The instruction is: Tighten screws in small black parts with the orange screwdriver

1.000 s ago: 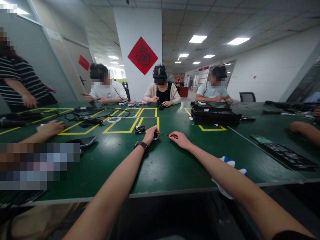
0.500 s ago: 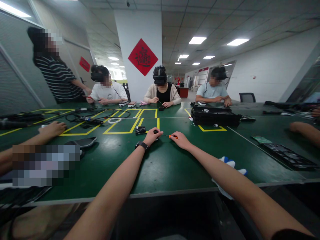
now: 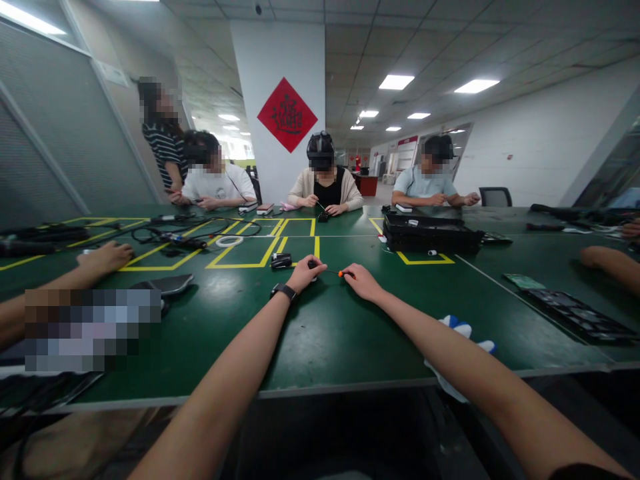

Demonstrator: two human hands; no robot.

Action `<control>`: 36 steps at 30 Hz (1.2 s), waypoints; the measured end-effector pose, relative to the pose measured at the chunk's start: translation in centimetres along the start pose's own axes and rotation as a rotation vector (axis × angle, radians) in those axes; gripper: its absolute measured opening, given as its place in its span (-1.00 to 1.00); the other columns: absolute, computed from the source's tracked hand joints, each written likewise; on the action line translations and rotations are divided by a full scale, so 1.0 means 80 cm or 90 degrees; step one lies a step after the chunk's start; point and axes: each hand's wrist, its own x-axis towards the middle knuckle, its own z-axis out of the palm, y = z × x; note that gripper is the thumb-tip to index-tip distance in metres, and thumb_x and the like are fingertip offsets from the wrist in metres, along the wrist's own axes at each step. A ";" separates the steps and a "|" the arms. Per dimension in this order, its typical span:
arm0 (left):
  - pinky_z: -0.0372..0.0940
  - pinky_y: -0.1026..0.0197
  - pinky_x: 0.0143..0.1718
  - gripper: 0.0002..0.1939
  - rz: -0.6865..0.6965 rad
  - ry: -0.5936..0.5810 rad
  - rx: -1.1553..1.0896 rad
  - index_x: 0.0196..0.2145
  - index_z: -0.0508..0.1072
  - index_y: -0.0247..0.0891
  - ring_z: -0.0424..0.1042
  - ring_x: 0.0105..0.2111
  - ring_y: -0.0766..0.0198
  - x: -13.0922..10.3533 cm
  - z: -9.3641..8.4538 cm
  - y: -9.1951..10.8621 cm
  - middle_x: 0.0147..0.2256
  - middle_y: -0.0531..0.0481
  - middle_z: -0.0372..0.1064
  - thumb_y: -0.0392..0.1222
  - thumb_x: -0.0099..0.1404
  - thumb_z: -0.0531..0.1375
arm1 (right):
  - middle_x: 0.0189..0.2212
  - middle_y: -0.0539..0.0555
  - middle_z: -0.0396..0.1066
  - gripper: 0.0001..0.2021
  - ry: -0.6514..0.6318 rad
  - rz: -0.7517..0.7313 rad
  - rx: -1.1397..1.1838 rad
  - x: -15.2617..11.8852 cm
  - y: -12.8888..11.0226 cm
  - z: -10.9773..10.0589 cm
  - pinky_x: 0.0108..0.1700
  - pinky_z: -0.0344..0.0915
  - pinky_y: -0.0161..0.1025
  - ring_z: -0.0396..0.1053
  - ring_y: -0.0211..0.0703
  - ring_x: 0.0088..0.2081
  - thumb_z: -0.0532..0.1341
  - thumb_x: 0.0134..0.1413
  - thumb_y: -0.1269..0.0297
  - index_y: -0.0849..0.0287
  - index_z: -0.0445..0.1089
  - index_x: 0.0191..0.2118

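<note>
Near the middle of the green table [image 3: 310, 333], my left hand [image 3: 305, 273] is closed on a small black part, mostly covered by the fingers. My right hand [image 3: 363, 281] grips a screwdriver [image 3: 341, 274] by its orange handle, of which only the end shows. The thin shaft points left and its tip reaches the black part at my left fingers. Just left of my left hand lie small black pieces [image 3: 281, 261] on the table. A blue and white glove [image 3: 457, 327] lies partly behind my right forearm.
A black case [image 3: 433, 235] stands beyond my right hand. Black cables [image 3: 175, 237] and a white ring [image 3: 229, 241] lie at the left. Several people sit round the table; a neighbour's hand [image 3: 107, 259] rests at the left. Circuit boards [image 3: 575, 310] lie at the right.
My hands have barely moved; less of the orange handle shows now. The standing person at the back left has moved right, behind a seated person. The seated person at the back right has raised a hand.
</note>
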 end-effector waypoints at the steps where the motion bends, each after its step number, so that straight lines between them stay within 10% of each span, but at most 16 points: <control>1: 0.16 0.29 -0.46 -0.65 -0.003 -0.001 0.000 -0.46 0.33 -0.29 0.23 -0.54 0.40 0.000 0.000 0.000 -0.55 0.07 0.28 0.06 -0.08 0.19 | -0.35 0.07 0.29 -0.84 0.004 -0.003 0.005 -0.001 0.000 0.000 -0.17 0.12 -0.25 0.20 -0.23 -0.27 0.05 0.01 0.36 0.22 0.34 -0.32; 36: 0.15 0.31 -0.50 -0.69 -0.052 -0.025 -0.065 -0.42 0.32 -0.27 0.24 -0.57 0.40 0.001 0.000 0.000 -0.59 0.08 0.26 0.04 -0.01 0.12 | -0.37 0.08 0.30 -0.79 -0.003 -0.003 -0.005 0.000 0.001 -0.003 -0.18 0.12 -0.27 0.22 -0.25 -0.29 0.00 0.07 0.33 0.24 0.36 -0.37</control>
